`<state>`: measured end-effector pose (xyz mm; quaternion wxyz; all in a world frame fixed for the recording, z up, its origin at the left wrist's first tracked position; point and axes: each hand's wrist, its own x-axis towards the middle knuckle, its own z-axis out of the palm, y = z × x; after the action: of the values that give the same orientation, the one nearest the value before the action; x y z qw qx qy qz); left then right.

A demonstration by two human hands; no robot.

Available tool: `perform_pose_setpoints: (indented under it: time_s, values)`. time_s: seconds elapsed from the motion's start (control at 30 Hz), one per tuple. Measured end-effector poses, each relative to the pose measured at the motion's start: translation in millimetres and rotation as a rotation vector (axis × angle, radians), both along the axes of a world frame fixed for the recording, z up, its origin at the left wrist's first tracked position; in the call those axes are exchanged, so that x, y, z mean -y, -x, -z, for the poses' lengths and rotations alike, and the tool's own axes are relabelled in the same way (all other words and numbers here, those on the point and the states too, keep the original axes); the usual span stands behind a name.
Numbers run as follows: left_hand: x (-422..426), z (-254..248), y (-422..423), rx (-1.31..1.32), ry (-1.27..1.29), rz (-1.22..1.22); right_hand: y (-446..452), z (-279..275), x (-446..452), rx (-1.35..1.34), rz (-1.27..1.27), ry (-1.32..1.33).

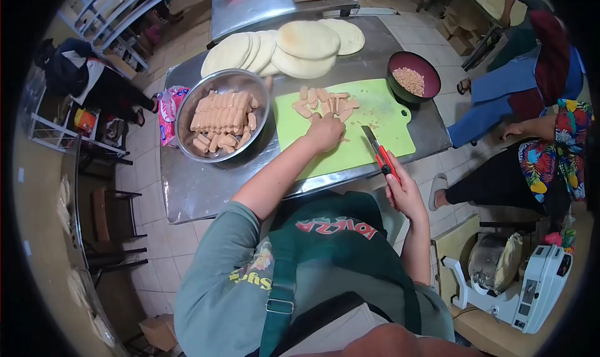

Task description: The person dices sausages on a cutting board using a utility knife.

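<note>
My right hand is closed around the red and black handle of a box cutter, its blade pointing up and left over the green cutting board. My left hand rests on the board, fingertips touching the lower edge of a group of cut sausage pieces; what its fingers hold, if anything, is hidden. Left of the board is a steel bowl with stacked sausages and shorter pieces. A dark red bowl of small chopped bits stands at the board's upper right.
Pale flatbreads overlap at the metal table's far side. A pink plastic packet lies left of the steel bowl. Several people stand around, two on the right, one on the left. A white machine stands lower right.
</note>
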<state>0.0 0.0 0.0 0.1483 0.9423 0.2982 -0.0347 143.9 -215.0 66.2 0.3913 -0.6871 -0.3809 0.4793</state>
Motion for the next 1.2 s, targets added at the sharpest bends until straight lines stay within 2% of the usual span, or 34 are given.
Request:
perform_pose_setpoints:
  time_s: [0.1,0.17,0.2,0.27,0.3,0.37,0.43,0.5,0.63,0.7,0.8,0.93,1.03,1.1,1.13,1.2]
  values:
    - [3,10,-5,0.076,-0.065,0.039,-3,-3,2,0.007,0.002,0.002]
    - [7,17,-1,0.279,-0.083,-0.018,-1,0,5,-0.015,0.017,-0.002]
    - [3,13,-2,0.282,-0.090,-0.015,-3,2,4,-0.012,0.019,-0.009]
    - [-5,5,2,0.455,0.213,-0.141,-2,7,5,-0.025,0.025,-0.036]
    - [-8,-1,5,0.452,0.214,-0.142,-1,7,5,-0.028,0.025,-0.034]
    - [-17,-13,14,0.714,0.518,-0.311,-1,7,3,-0.010,0.027,-0.035]
    - [-27,-16,26,0.704,0.463,-0.324,0,12,2,-0.015,0.019,-0.040]
    - [-31,-18,37,0.530,0.410,-0.357,1,13,1,-0.021,0.007,-0.043]
    - [-18,-12,46,0.424,0.366,-0.349,5,17,-5,-0.008,-0.023,-0.015]
    - [-10,-11,46,0.521,0.466,-0.375,7,21,-7,-0.022,-0.037,-0.017]
    - [-3,-5,44,0.615,0.406,-0.285,9,24,-10,-0.043,-0.055,0.002]
    - [2,0,40,0.653,0.406,-0.278,9,25,-12,-0.034,-0.069,-0.021]
    - [3,4,41,0.648,0.274,-0.242,9,28,-12,-0.015,-0.059,-0.021]
    - [3,3,46,0.558,0.058,-0.101,10,30,-13,-0.004,-0.059,-0.023]
    - [3,5,48,0.557,0.058,-0.100,11,30,-15,0.053,-0.070,-0.017]
    - [7,12,52,0.709,0.004,-0.060,14,33,-18,0.111,-0.078,-0.011]
